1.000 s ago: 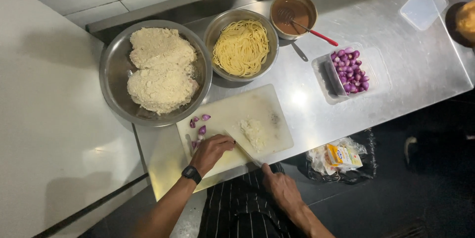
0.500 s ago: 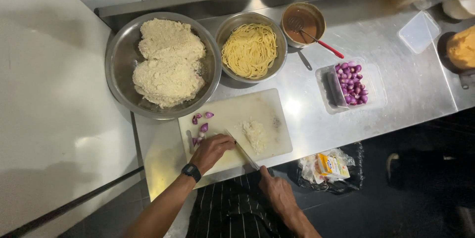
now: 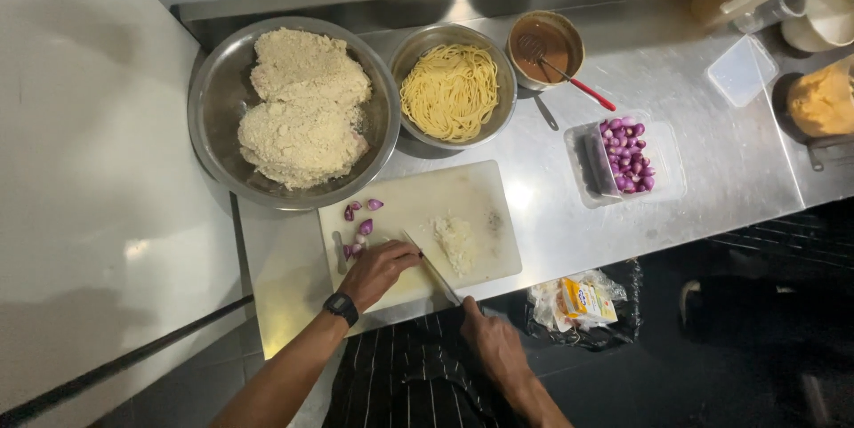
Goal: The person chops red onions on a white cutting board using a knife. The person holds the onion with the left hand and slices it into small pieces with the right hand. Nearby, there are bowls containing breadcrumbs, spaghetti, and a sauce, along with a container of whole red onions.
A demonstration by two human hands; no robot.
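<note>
My left hand [image 3: 378, 270], with a black watch on the wrist, presses down on the near left part of a white cutting board [image 3: 471, 201], fingers curled over something small that I cannot make out. My right hand [image 3: 491, 339] grips the handle of a knife [image 3: 433, 268] whose blade angles up to the left hand's fingertips. A small pile of chopped white bits [image 3: 456, 239] lies mid-board. A few purple shallots [image 3: 362, 217] sit on the board's left side.
On the steel counter [image 3: 703, 170] stand a large bowl of breaded pieces [image 3: 301, 108], a bowl of yellow noodles [image 3: 452, 90], a pot of brown sauce with a red-handled whisk [image 3: 545, 44], and a clear tub of shallots [image 3: 624, 157]. A plastic bag [image 3: 578, 302] hangs off the front edge.
The view has shifted slightly. Both hands stay at the board, and the knife remains against the left hand's fingers.
</note>
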